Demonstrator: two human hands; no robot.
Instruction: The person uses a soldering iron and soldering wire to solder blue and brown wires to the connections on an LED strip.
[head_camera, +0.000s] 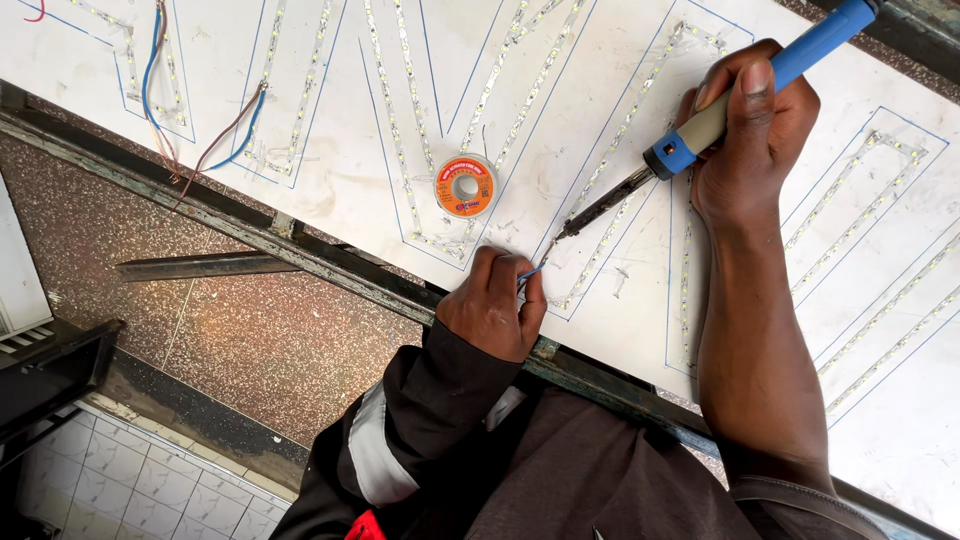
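**Hot tip close to pinching fingers, near the board's edge**

Right hand (745, 135) wrapped shut around blue-and-grey-handled soldering iron (700, 130), dark metal tip angled down-left to the joint on white flat signboard with blue-drawn letter outlines (900, 420). Left hand (492, 305) closed to a pinch, thumb and forefinger tight on thin blue wire end (531, 271), held right at the tip.

Likely trouble: fingertips just beside the hot tip, so a small slip could mean a burn. Wire short and springy; a loosened pinch could let it flick off the joint before the solder sets. Lingering heat could lift or scorch the thin strip of small white LEDs (600, 255) stuck along the outline. Left sleeve resting over the rim; a snag there could jolt the wire.

Joint sits close to the board's near edge, above dark metal frame rail (250, 235), speckled brown floor (260, 340) below. Little room toward the body. More open board up and right, though crossed by further strips. Small orange solder spool (465, 185) lying near, up-left of the joint, apart from both hands. Loose blue and brown wires (235, 130) well apart, far left.
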